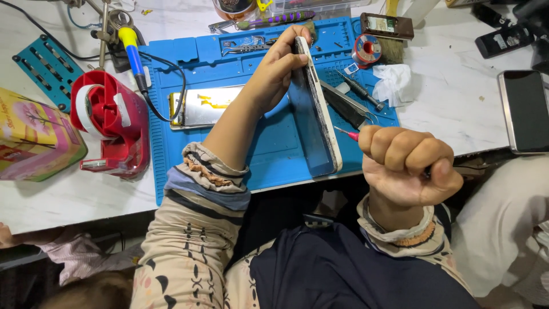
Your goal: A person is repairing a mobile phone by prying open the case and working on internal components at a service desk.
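Your left hand (278, 68) reaches forward from the near edge of the bench, forearm stretched out over the blue mat (257, 154), wrist bent so the fingers wrap over the far end of the phone (313, 109). Those fingers are clamped on it: the fingertips curl over its top edge and the thumb presses the side facing you. The phone stands on its long edge, tilted, with its near end down close to the mat's near edge and its far end lifted toward the mat's far side.

Your right hand (407, 166) is balled into a tight fist just off the mat's near right corner, knuckles up, thumb folded across the fingers. It is closed around a thin red-handled tool (347, 134), and only the short red end shows, pointing left toward the phone's lower side edge, just beside it; whether the tip touches the phone cannot be told.

On the mat behind the phone lie tweezers (350, 109) and a small screwdriver (361, 91), and to the left of your forearm a flat silver battery (203, 107). A red tape dispenser (111, 129) sits on the bench just off the mat's left edge, and a second phone (524, 111) lies face up near the bench's right edge.
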